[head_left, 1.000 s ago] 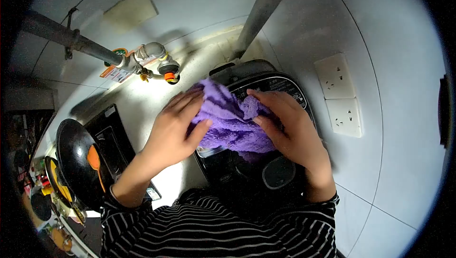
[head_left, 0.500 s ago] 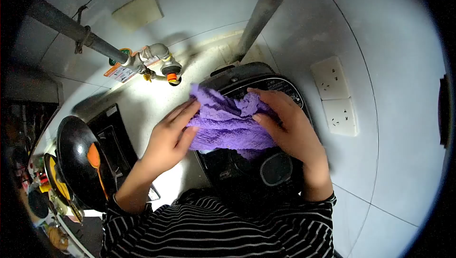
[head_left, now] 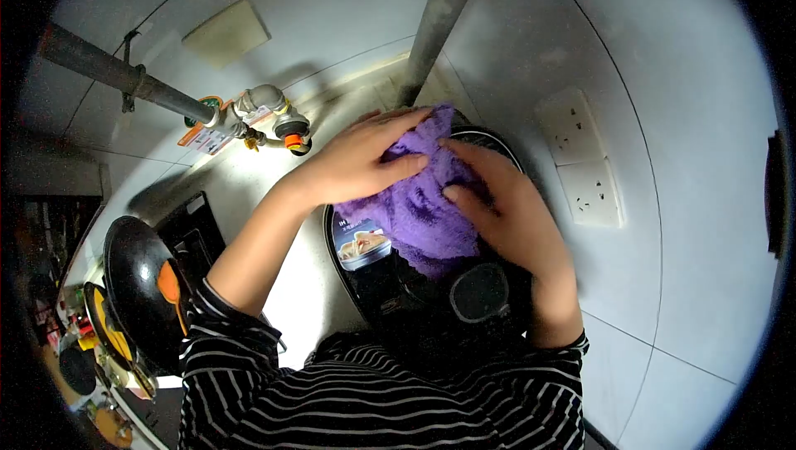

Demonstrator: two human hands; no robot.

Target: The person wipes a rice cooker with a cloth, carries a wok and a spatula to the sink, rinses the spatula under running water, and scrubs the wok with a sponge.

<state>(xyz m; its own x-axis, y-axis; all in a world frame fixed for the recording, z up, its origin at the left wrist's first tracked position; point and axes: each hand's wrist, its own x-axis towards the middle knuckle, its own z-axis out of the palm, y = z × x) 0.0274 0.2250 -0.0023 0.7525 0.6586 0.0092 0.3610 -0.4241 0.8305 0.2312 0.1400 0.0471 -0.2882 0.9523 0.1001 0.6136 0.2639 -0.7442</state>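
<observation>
A crumpled purple towel (head_left: 419, 218) lies bunched over the lid of a black rice cooker (head_left: 390, 305). My left hand (head_left: 356, 156) grips the upper left part of the towel, its thumb pressed on top and the fingertips partly hidden behind the folds. From the right, my right hand (head_left: 510, 210) holds the towel's other side between thumb and fingers. Below the cloth, a printed food sticker (head_left: 361, 244) shows on the cooker's lid. The towel hides much of the lid.
A black wok (head_left: 137, 276) with an orange spatula (head_left: 169, 284) stands at left, beside a smaller pan (head_left: 108, 326). Behind are a gas pipe with a valve (head_left: 290, 131) and a vertical pipe (head_left: 439, 27). Wall sockets (head_left: 580, 156) are at right.
My left hand has moved up and right across the cooker, and the towel has gone from spread sideways to a tighter bunch. The food sticker is now uncovered.
</observation>
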